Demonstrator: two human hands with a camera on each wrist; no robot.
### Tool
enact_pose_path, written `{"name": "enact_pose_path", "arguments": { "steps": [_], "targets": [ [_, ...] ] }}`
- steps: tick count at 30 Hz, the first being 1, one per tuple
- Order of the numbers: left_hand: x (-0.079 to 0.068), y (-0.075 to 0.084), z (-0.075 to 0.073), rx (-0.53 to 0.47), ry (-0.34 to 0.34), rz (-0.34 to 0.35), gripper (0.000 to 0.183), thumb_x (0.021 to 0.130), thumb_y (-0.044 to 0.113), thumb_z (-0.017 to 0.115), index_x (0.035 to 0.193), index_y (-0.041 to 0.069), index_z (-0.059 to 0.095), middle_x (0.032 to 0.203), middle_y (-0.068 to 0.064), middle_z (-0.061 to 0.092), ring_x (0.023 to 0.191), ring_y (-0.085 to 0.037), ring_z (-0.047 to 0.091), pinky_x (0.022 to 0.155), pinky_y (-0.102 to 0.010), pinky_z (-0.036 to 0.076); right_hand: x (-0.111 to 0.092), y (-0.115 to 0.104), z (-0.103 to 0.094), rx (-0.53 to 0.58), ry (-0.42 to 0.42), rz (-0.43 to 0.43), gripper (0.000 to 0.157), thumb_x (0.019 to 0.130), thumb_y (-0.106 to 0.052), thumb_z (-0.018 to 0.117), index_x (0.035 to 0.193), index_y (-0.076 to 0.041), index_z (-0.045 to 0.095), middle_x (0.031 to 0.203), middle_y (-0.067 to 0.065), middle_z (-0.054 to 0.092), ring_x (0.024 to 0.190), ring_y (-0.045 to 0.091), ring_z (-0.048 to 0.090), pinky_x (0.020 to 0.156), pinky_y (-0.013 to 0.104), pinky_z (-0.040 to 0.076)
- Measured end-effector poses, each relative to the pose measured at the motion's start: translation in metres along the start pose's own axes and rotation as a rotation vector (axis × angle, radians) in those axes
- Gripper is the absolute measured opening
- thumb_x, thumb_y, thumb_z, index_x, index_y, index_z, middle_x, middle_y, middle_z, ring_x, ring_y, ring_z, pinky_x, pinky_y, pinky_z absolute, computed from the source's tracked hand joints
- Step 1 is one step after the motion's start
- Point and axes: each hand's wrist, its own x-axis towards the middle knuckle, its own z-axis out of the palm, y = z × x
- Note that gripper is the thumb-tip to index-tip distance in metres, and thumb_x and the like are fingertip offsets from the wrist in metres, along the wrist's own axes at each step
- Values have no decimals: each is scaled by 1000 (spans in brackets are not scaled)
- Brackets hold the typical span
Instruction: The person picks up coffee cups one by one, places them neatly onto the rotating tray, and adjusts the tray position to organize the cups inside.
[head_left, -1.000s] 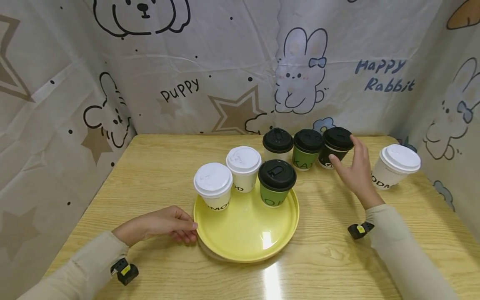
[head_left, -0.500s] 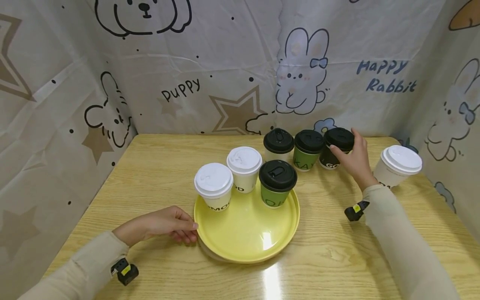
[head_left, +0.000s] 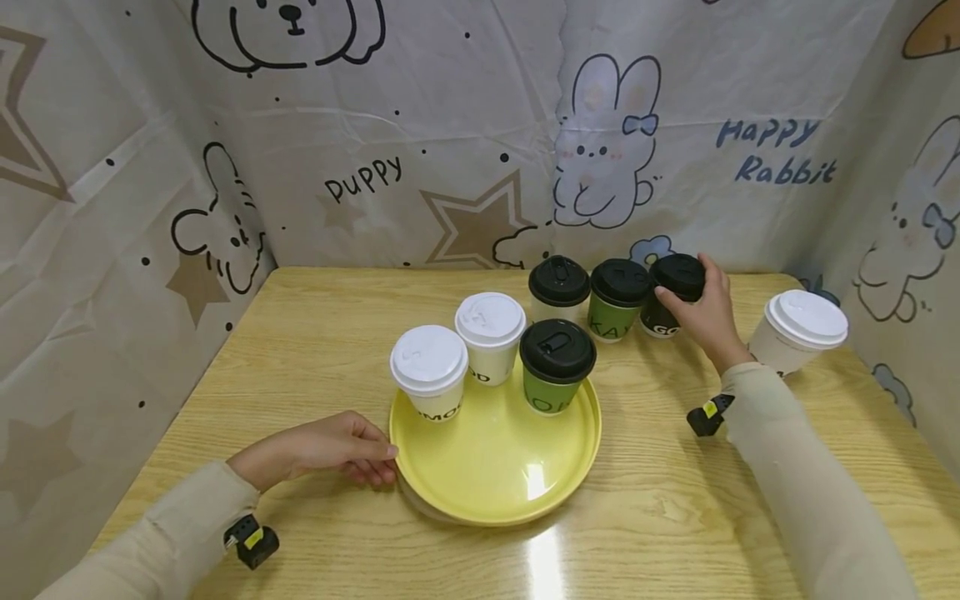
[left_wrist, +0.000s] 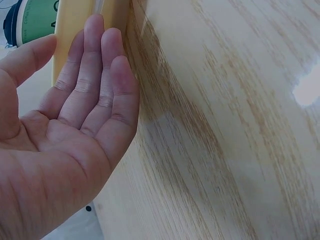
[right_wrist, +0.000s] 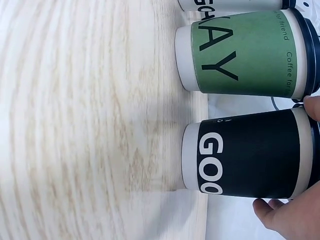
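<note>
At the back right of the table, my right hand (head_left: 707,323) holds the black paper coffee cup (right_wrist: 250,155) near its black lid, the thumb on one side and the fingers on the other. The cup stands upright on the table. My left hand (head_left: 327,448) is at the left edge of the round yellow tray (head_left: 495,483), its thumb on the rim and its fingers along the outer side. Two white-lidded cups, a front one (head_left: 429,371) and a rear one (head_left: 491,333), and a green cup with a black lid (head_left: 557,367) stand at the tray's far side.
Beside the black cup stands a green "KAY" cup (head_left: 617,308), then a white cup with a black lid (head_left: 558,287). To the right of my right hand is a white-lidded cup (head_left: 798,329). A printed curtain (head_left: 450,125) hangs behind the wooden table (head_left: 322,333).
My right hand has moved slightly left and forward, closing around the black cup. The left hand stays at the tray's rim.
</note>
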Motion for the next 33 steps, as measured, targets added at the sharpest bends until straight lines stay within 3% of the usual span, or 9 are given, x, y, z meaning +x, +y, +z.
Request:
{"name": "enact_pose_path", "arguments": {
  "steps": [19, 26, 33],
  "targets": [
    [2, 1, 0, -1, -10, 17, 30, 97, 22, 57, 98, -6, 69, 89, -12, 72, 82, -20, 69, 74, -35, 56, -1, 0, -8, -120, 38, 25, 89, 89, -40, 64, 152, -2, 14, 151, 30, 19, 136, 46, 24, 111, 58, 21],
    [2, 0, 1, 24, 2, 18, 30, 97, 22, 56, 97, -6, 68, 90, -13, 72, 82, -21, 69, 74, -35, 56, -15, 0, -13, -137, 34, -20, 90, 88, -39, 66, 152, -1, 16, 149, 31, 20, 134, 49, 25, 108, 62, 22],
    [0, 0, 0, 23, 3, 14, 31, 97, 23, 56, 97, -5, 69, 90, -12, 72, 83, -22, 69, 74, -35, 55, -41, -10, -23, -154, 31, -64, 91, 86, -41, 68, 152, -5, 18, 151, 29, 20, 135, 49, 24, 107, 64, 23]
  ]
}}
